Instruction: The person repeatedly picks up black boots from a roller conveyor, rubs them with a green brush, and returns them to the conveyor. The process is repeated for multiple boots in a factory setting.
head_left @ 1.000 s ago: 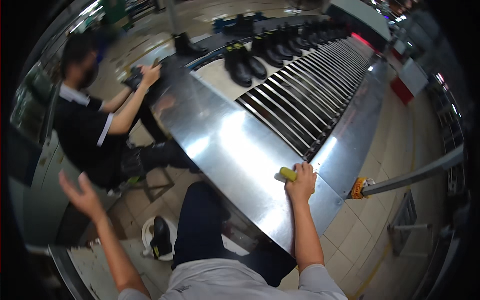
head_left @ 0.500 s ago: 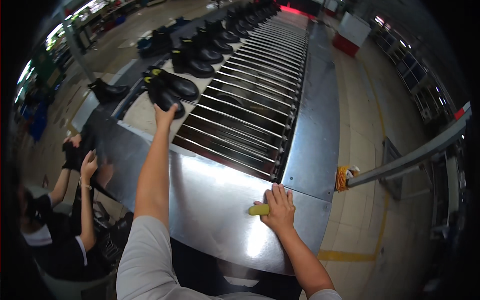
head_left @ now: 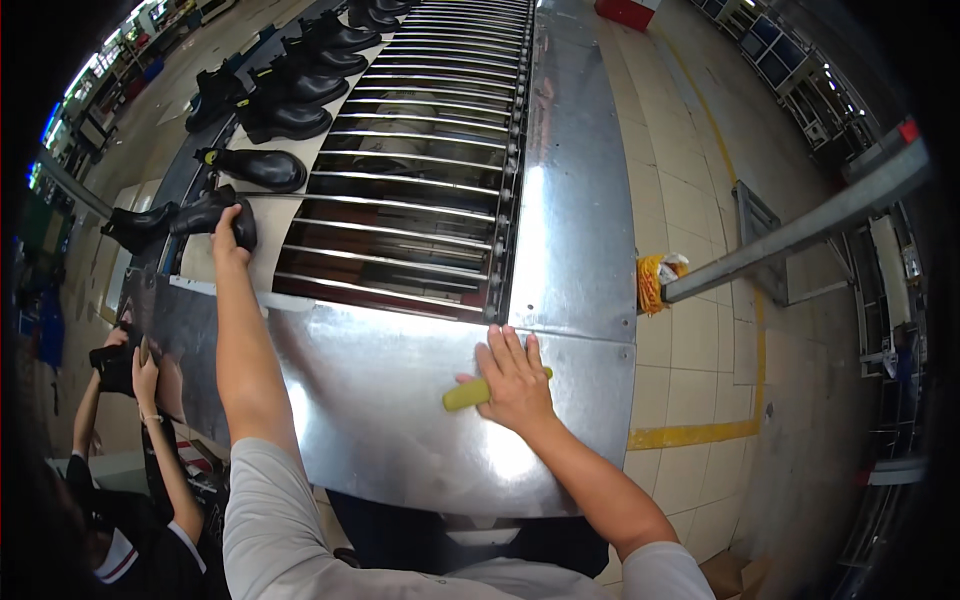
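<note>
My left hand (head_left: 233, 232), arm stretched far forward, grips a black ankle boot (head_left: 203, 213) by its toe end at the conveyor's near left corner. Its shaft points left, toward another black boot (head_left: 138, 226) standing beyond the conveyor's edge. Just behind is a black boot with a yellow-green tab (head_left: 262, 169), lying with its toe to the right. My right hand (head_left: 517, 388) rests palm down on the shiny metal tabletop (head_left: 390, 440), fingers straight and spread. Beneath it lies a yellow-green bar (head_left: 465, 395), its ends showing on both sides of the palm.
Several more black boots (head_left: 290, 118) line the pale strip along the conveyor's left side. Metal rollers (head_left: 400, 190) run down its middle. At lower left, another person's hand (head_left: 146, 375) holds a dark item. A slanted grey post (head_left: 790, 245) stands at right.
The view has shifted, so the scene sits further left and lower. My left hand has drawn its boot apart from the one beside it. My right hand keeps its place on the metal.
</note>
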{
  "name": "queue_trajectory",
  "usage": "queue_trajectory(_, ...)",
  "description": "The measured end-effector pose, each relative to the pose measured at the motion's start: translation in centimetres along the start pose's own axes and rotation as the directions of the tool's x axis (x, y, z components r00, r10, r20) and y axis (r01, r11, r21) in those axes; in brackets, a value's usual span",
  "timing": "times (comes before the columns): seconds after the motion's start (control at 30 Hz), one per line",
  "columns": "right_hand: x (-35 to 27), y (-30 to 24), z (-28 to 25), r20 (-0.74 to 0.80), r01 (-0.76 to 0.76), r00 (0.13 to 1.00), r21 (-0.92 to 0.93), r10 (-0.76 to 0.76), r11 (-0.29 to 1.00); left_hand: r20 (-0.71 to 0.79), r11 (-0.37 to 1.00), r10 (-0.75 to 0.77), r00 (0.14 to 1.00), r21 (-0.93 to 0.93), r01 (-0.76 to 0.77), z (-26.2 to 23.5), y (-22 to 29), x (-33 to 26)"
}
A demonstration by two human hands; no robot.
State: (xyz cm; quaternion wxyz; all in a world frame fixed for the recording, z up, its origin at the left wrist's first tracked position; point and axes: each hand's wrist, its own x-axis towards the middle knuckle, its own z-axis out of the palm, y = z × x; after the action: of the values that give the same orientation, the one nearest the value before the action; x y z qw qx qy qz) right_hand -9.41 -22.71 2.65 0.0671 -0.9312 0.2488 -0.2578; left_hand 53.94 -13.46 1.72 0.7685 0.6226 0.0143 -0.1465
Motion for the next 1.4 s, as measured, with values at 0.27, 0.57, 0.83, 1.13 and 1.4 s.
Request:
queue_trajectory(0.27, -2.2, 1.8, 1.1, 0.093, -0.030, 0.995, -0.094, 0.039, 0.995, 0.346, 0.754, 0.326, 0.880, -0.657, -0.021, 0.0, -2.3, -36.3)
queue_trajectory(0.57, -2.1, 0.4, 0.2, 0.007, 0.022, 1.000, -0.091, -0.021, 0.996, 0.484, 0.630, -0.086, 0.871, -0.650, 0.424, -4.1, -7.3, -58.9)
queue_trajectory(0.83, -7.1, -0.6, -1.9, -0.326, 0.030, 0.943, 0.262, 0.059, 0.964, 0.334, 0.980, 0.073, 0.940, -0.199, -0.005, -3.1, -10.6, -61.8)
queue_trajectory(1.13, -6.1, -3.7, -7.7, 0.020, -0.366, 0.673, 0.878, 0.740, 0.308, 0.207, 0.967, 0.250, 0.946, -0.109, -0.231, -2.0, -12.9, -60.2)
queue_trajectory(1.4, 1.2, -6.5, -9.2, 0.174, -0.130, 0.849, 0.984, 0.498, -0.121, 0.229, 0.969, 0.248, 0.941, -0.063, -0.240, -2.4, -12.4, -60.1)
